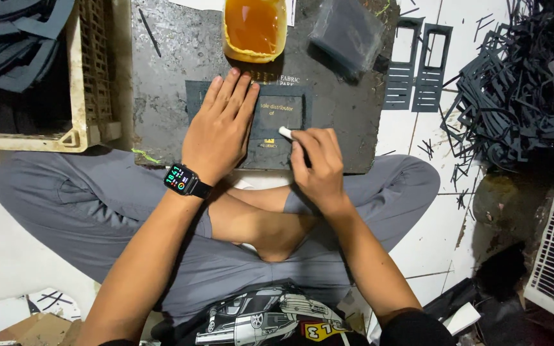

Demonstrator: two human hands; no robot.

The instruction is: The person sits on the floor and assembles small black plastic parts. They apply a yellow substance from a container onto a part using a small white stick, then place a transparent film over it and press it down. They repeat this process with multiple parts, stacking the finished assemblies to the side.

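The right hand (317,165) pinches a small white piece (285,132) between thumb and fingertips – maybe chalk or an eraser, I cannot tell – and its tip touches the dark card (283,110) just left of the knuckles. The left hand (220,131) lies flat, fingers stretched and gripping nothing, on the left part of this card, probably to keep it from sliding. Under the card is a dark board (168,77) resting on the crossed legs. Beyond the fingertips stands a yellow tub (255,29) – and beside it a grey plastic bag (347,33).
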